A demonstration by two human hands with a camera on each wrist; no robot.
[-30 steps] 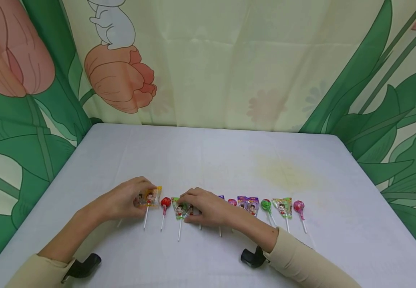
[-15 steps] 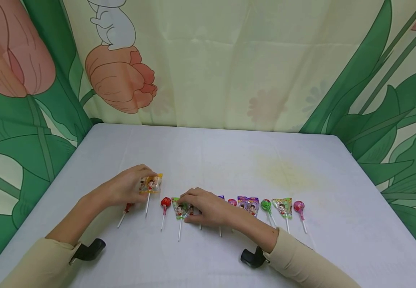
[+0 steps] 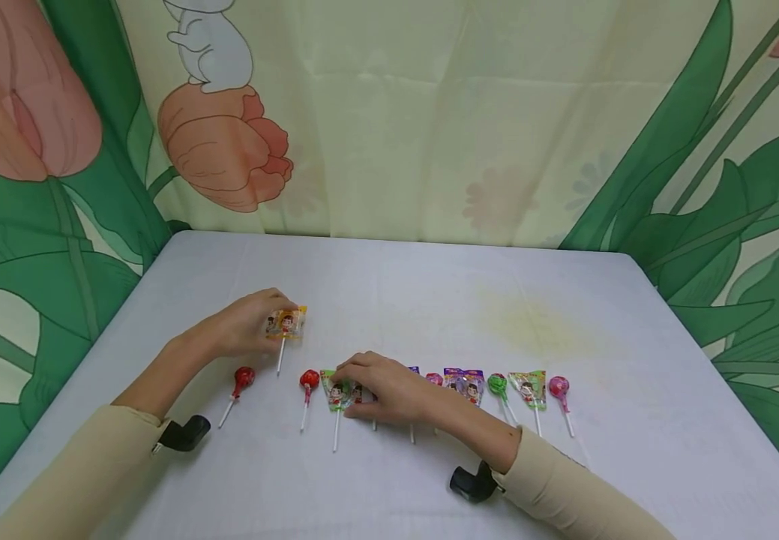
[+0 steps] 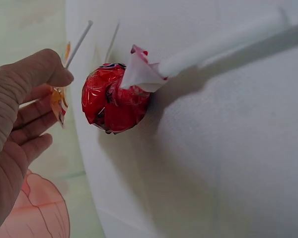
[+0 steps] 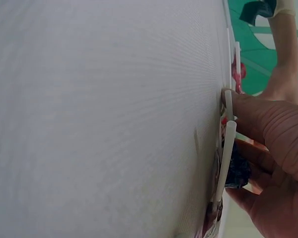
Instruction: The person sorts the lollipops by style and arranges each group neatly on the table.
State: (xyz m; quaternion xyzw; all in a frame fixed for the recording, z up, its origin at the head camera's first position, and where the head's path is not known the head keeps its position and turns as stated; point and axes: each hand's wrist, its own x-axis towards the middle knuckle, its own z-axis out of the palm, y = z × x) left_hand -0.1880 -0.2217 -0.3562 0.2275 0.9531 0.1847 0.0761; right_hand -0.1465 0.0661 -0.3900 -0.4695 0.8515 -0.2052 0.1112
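My left hand point(image 3: 249, 328) pinches a lollipop in a yellow-orange wrapper point(image 3: 287, 323) by its wrapper, stick pointing down toward me. In the left wrist view, thumb and fingers lie on either side of that wrapper point(image 4: 59, 105). A red lollipop point(image 3: 244, 377) lies on the table just in front of that hand, large in the left wrist view. My right hand point(image 3: 389, 388) is at the row of lollipops, thumb and forefinger on a green-wrapped lollipop point(image 3: 337, 393). In the right wrist view, a dark blue wrapper point(image 5: 237, 171) shows beside its curled fingers; the hand hides part of the row.
Another red lollipop point(image 3: 310, 379) lies left of the right hand. To its right are a purple-wrapped lollipop point(image 3: 465, 384), a round green one point(image 3: 498, 384), a green-wrapped one point(image 3: 530, 388) and a pink one point(image 3: 560, 386). A printed curtain point(image 3: 389, 135) hangs behind the white table point(image 3: 389, 292).
My left hand has carried the yellow-orange lollipop away from me and slightly right, out of the row, uncovering the red lollipop at the left. My right hand has stayed in place.
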